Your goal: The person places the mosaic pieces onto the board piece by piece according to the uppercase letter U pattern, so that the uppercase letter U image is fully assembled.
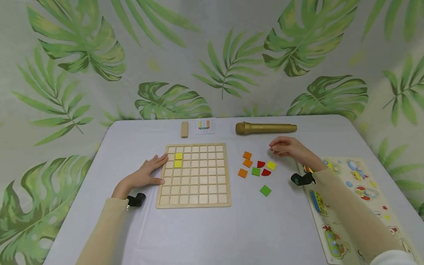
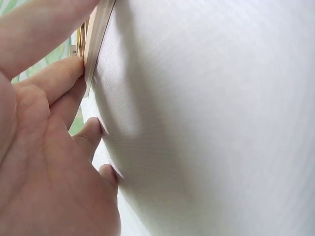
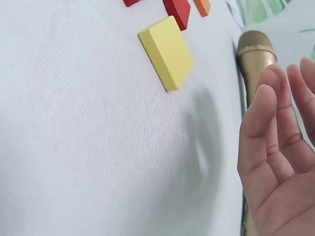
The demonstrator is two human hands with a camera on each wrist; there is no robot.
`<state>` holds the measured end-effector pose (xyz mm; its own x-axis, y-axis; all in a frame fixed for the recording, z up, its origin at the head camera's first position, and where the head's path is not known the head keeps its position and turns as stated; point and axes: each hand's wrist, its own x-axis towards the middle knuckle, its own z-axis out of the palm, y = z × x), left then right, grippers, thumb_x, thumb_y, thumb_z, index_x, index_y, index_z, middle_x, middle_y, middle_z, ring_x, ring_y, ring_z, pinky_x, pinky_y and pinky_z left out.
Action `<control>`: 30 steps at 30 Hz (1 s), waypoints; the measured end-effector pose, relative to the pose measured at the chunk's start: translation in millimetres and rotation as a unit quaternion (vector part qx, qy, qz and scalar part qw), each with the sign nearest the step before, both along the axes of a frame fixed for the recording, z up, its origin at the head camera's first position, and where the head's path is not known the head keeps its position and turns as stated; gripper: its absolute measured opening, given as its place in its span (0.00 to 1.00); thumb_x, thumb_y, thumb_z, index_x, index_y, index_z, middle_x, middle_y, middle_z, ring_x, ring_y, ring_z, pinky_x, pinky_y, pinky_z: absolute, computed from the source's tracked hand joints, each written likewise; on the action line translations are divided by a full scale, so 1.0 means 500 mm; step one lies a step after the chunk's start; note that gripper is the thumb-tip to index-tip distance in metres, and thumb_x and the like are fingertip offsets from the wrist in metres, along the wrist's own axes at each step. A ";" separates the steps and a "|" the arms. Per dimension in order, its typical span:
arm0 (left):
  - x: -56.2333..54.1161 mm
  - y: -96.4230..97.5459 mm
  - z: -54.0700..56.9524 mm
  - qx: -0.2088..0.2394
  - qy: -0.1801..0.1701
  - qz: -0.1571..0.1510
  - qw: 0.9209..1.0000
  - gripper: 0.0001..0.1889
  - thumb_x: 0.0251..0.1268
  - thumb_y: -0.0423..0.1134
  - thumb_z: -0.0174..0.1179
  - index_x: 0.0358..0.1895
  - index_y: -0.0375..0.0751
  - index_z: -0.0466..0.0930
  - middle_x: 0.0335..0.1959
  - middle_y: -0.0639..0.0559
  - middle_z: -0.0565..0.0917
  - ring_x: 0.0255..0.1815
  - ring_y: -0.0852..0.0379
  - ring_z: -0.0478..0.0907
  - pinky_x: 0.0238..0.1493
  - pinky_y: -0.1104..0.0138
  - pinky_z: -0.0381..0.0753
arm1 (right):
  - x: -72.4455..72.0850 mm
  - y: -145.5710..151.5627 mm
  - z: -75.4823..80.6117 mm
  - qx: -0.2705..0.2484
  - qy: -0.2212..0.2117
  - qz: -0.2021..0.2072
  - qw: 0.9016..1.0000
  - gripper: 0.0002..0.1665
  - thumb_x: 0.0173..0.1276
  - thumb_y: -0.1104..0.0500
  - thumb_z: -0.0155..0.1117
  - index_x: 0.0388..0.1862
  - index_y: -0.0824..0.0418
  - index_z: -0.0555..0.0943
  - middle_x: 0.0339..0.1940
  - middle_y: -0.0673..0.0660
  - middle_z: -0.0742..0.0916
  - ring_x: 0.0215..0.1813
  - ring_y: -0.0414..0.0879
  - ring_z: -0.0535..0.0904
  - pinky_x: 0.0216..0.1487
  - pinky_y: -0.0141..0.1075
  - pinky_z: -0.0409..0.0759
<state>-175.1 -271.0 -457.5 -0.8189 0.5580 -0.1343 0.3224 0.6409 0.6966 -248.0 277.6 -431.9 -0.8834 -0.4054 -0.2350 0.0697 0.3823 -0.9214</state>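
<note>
A wooden grid board (image 1: 198,189) lies on the table in the head view. Two yellow square tiles, an upper one (image 1: 179,156) and a lower one (image 1: 177,163), sit in adjoining cells near its upper left corner. My left hand (image 1: 143,176) has its fingers spread, and its thumb and fingertips touch the board's left rim. To the right of the loose tiles, my right hand (image 1: 289,149) hovers over the table with relaxed fingers and holds nothing. Nearest it is a loose yellow tile (image 3: 167,54), also plain in the head view.
Right of the board lie several orange tiles (image 1: 247,163), green tiles (image 1: 255,171) and red quarter-round pieces (image 1: 266,172). Behind are a wooden block (image 1: 184,130), a grid card with a coloured figure (image 1: 205,126) and a gold microphone (image 1: 266,128). A picture puzzle board (image 1: 351,191) lies under the right forearm.
</note>
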 end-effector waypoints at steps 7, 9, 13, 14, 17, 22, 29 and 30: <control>0.000 0.002 0.001 0.000 -0.002 0.001 1.000 0.48 0.58 0.47 0.67 0.74 0.31 0.48 0.76 0.35 0.45 0.74 0.31 0.31 0.66 0.37 0.27 | 0.018 0.015 0.002 0.017 0.003 0.010 1.000 0.21 0.73 0.58 0.55 0.55 0.74 0.72 0.52 0.69 0.80 0.47 0.47 0.79 0.48 0.35 0.78; 0.000 0.001 0.001 -0.004 -0.002 0.002 1.000 0.47 0.59 0.46 0.67 0.74 0.30 0.48 0.76 0.34 0.45 0.74 0.31 0.31 0.65 0.37 0.26 | 0.021 0.015 -0.001 0.021 0.003 0.013 1.000 0.19 0.73 0.59 0.56 0.54 0.73 0.73 0.52 0.68 0.80 0.46 0.48 0.79 0.48 0.35 0.78; 0.001 0.002 0.003 0.000 -0.003 0.003 1.000 0.47 0.58 0.46 0.67 0.74 0.30 0.49 0.76 0.35 0.46 0.74 0.31 0.31 0.66 0.37 0.26 | 0.028 0.012 -0.010 0.026 0.021 0.028 0.999 0.17 0.70 0.62 0.59 0.52 0.72 0.75 0.47 0.68 0.82 0.41 0.52 0.78 0.44 0.36 0.79; 0.001 0.003 0.003 0.002 -0.004 0.002 1.000 0.47 0.58 0.46 0.67 0.74 0.30 0.49 0.76 0.35 0.46 0.74 0.31 0.31 0.66 0.37 0.26 | 0.029 0.011 -0.012 0.028 0.030 0.037 0.999 0.15 0.69 0.64 0.59 0.51 0.72 0.76 0.46 0.68 0.82 0.41 0.52 0.78 0.43 0.37 0.79; 0.002 0.003 0.003 0.004 -0.005 0.004 1.000 0.47 0.59 0.46 0.67 0.74 0.30 0.49 0.76 0.35 0.45 0.74 0.31 0.31 0.66 0.38 0.26 | 0.032 0.008 -0.017 0.032 0.057 0.060 0.996 0.13 0.65 0.71 0.58 0.49 0.73 0.77 0.44 0.68 0.82 0.40 0.52 0.77 0.40 0.35 0.79; 0.001 0.004 0.002 0.000 -0.004 0.007 1.000 0.47 0.59 0.45 0.66 0.74 0.31 0.48 0.76 0.35 0.45 0.74 0.32 0.31 0.66 0.38 0.25 | 0.034 0.001 -0.022 0.045 0.071 0.076 0.994 0.14 0.61 0.75 0.60 0.47 0.72 0.79 0.45 0.66 0.82 0.42 0.53 0.76 0.41 0.33 0.79; 0.001 0.005 0.002 0.008 0.000 0.004 1.000 0.47 0.59 0.45 0.66 0.74 0.30 0.48 0.75 0.33 0.46 0.73 0.31 0.31 0.65 0.37 0.25 | 0.039 -0.010 -0.028 0.091 0.095 0.093 0.987 0.14 0.60 0.73 0.63 0.46 0.69 0.80 0.46 0.63 0.83 0.46 0.56 0.75 0.46 0.34 0.77; 0.001 0.005 0.002 0.008 0.000 0.004 1.000 0.47 0.59 0.45 0.66 0.74 0.30 0.48 0.75 0.33 0.46 0.73 0.30 0.31 0.65 0.37 0.25 | 0.039 -0.011 -0.030 0.099 0.103 0.096 0.985 0.14 0.60 0.73 0.64 0.46 0.69 0.80 0.45 0.62 0.83 0.46 0.55 0.75 0.46 0.35 0.77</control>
